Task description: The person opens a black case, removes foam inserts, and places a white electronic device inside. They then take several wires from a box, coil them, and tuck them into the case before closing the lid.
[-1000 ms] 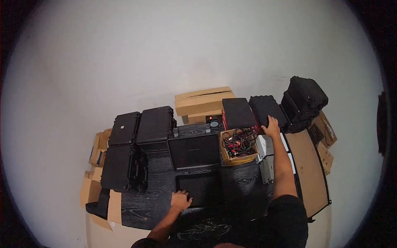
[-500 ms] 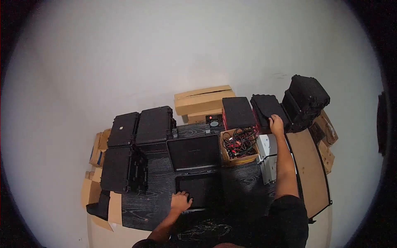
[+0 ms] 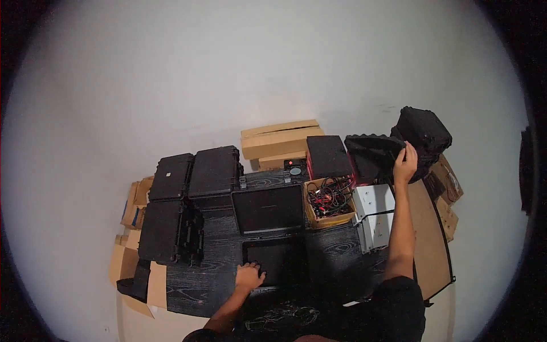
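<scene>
My right hand point(image 3: 405, 163) pinches the corner of a black foam sheet point(image 3: 373, 141) with a wavy, bumpy edge. The sheet is bent up off the dark stack point(image 3: 367, 169) beneath it. In front of me an open black hard case point(image 3: 268, 211) stands with its lid tipped back. My left hand point(image 3: 249, 277) rests on the left rim of its dark base point(image 3: 279, 259), fingers apart. What lies inside the base is too dark to make out.
A cardboard box of tangled cables point(image 3: 330, 200) sits right of the lid, beside white metal units point(image 3: 374, 216). Closed black cases point(image 3: 213, 171) stand left, more cases point(image 3: 424, 134) at far right. Long cartons point(image 3: 282, 139) lie at the back.
My right hand has moved right and slightly up, lifting and folding the foam sheet's corner. My left hand has stayed on the case rim.
</scene>
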Motion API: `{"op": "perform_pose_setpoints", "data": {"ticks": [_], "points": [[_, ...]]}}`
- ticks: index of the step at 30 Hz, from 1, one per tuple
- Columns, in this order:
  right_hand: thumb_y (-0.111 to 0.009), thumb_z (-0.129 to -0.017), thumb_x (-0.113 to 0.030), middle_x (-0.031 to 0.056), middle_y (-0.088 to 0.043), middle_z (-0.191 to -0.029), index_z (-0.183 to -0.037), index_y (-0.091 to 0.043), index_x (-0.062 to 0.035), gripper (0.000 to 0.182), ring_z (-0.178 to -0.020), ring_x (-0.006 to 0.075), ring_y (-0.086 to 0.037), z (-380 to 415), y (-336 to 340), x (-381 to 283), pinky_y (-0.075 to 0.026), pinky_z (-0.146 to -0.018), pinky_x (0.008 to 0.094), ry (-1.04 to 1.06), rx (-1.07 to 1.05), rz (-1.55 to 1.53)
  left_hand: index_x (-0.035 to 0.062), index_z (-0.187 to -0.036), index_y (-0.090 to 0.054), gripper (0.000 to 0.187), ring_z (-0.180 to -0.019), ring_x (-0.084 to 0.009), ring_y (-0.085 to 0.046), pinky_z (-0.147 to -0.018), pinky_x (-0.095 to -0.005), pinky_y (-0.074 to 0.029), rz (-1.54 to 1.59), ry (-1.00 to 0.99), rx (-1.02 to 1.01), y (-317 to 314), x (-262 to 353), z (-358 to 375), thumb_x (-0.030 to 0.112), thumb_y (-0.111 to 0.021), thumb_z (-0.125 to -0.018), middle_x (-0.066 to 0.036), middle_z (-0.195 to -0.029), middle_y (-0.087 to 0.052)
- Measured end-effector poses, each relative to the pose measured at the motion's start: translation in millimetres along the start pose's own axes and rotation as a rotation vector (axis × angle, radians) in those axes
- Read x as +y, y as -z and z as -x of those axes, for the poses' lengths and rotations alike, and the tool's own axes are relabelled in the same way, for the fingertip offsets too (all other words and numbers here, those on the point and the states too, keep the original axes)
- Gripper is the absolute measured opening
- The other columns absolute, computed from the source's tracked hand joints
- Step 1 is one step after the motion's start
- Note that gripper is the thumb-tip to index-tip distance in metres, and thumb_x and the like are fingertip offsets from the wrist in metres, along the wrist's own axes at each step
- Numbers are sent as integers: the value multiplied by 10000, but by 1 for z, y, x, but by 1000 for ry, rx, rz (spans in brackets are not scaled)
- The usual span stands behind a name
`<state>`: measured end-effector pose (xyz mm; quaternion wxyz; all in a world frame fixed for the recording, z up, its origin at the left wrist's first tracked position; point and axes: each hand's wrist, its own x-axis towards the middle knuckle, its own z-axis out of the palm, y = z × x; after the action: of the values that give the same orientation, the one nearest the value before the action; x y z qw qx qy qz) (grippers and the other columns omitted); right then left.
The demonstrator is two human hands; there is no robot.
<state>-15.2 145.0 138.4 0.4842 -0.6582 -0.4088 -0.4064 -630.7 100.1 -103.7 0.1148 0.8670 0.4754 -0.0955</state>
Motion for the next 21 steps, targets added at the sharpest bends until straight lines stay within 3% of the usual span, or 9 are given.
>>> {"op": "perform_pose_setpoints", "data": {"ticks": [4, 7, 8, 10, 13, 14, 17, 18, 21], "points": [[-587, -932, 26, 193, -716, -1175, -1115, -695, 71, 217, -1107, 344, -685, -2, 52, -40, -524, -989, 416, 73, 26, -156, 111, -1244, -719, 494, -1171, -280, -645, -1040, -583, -433, 6, -24, 8, 5, 1, 0, 491, -584, -958, -59, -1290, -691], [-541, -911, 28, 178, -721, -1148, -1130, -689, 82, 270, -1071, 287, -701, 22, 92, -76, -530, -950, 370, 56, -24, -346, 118, -1236, -722, 480, -1155, -295, -660, -1104, -621, -368, 220, -14, 136, 8, 1, 2, 491, -576, -972, -58, -1276, -712], [-543, -904, 29, 193, -722, -1077, -1058, -689, 85, 220, -1032, 337, -704, 30, 107, -101, -535, -928, 404, 57, -10, -363, 111, -1233, -722, 495, -1158, -294, -663, -1133, -615, -338, 332, 1, 150, 18, 5, 3, 508, -552, -989, -69, -1277, -714], [-549, -912, -74, 197, -720, -1052, -1062, -676, 75, 247, -992, 334, -705, 62, 128, -129, -544, -910, 405, 27, -90, -525, 99, -1227, -722, 534, -1164, -293, -669, -1191, -603, -278, 557, 36, 176, 42, 13, 3, 541, -503, -1024, -92, -1278, -718], [-547, -786, -52, 198, -731, -1036, -973, -683, 56, 255, -981, 347, -713, 113, 151, -176, -555, -931, 434, 16, -284, -701, 98, -1367, -638, 706, -1254, -264, -608, -1217, -593, -242, 1623, -116, 25, 34, 4, -21, 638, -310, -1052, -149, -1374, -658], [-563, -745, -52, 200, -736, -1026, -934, -698, 43, 251, -1005, 354, -718, 137, 152, -189, -560, -941, 461, -9, -343, -797, 64, -1486, -512, 917, -1267, -291, -590, -1220, -530, -275, 1807, -38, -116, 42, 1, -17, 777, -205, -996, -184, -1420, -612], [-618, -826, -131, 187, -722, -1150, -1012, -749, -8, 258, -1128, 363, -690, 191, 161, -213, -537, -997, 488, 151, -636, -826, 56, -1519, -469, 971, -1269, -375, -571, -1146, -508, -382, 2482, 303, -93, 98, 7, 3, 812, -221, -963, -180, -1459, -575], [-629, -860, -165, 197, -704, -1217, -1039, -754, -27, 258, -1176, 370, -669, 211, 163, -219, -521, -1022, 493, 147, -719, -871, 53, -1530, -453, 893, -1287, -430, -541, -1103, -522, -431, 2586, 97, -164, 91, -3, 5, 737, -377, -960, -201, -1478, -545], [-642, -901, -192, 217, -636, -1348, -1094, -748, -49, 263, -1276, 382, -607, 239, 175, -233, -488, -1065, 503, -25, -873, -1035, 30, -1461, -531, 805, -1292, -363, -565, -1102, -503, -445, 2026, 433, 15, 95, -19, 17, 665, -530, -967, -196, -1441, -572]]}}
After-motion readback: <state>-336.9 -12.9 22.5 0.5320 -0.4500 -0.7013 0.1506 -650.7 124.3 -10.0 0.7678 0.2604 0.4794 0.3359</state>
